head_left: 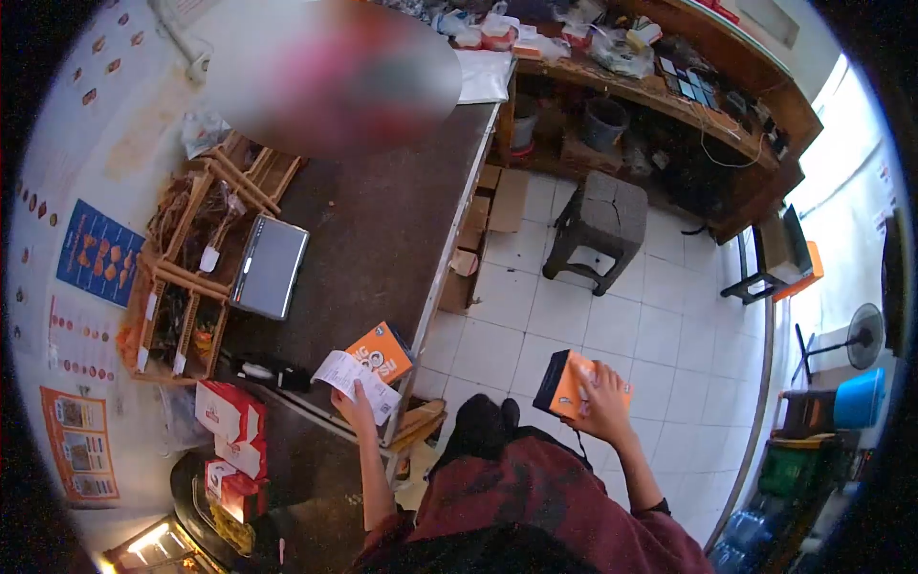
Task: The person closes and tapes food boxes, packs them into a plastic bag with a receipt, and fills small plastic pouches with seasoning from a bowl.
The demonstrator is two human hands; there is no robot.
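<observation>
My left hand (358,409) is closed on a white printed paper slip (356,377), held over the edge of the dark counter. Just beyond the slip, and partly covered by it, is an orange box (384,350) with white lettering; I cannot tell whether my hand touches it. My right hand (602,402) grips a second box, an orange and black carton (568,381), out over the tiled floor. Its fingers spread across the orange face, and the thumb is hidden.
A dark counter (373,220) runs along my left, with a silver tablet-like device (272,266) leaning by a wooden rack (182,287). Red and white boxes (231,426) stand nearer. A dark stool (604,222) is on the floor ahead; a fan (864,335) stands at the right.
</observation>
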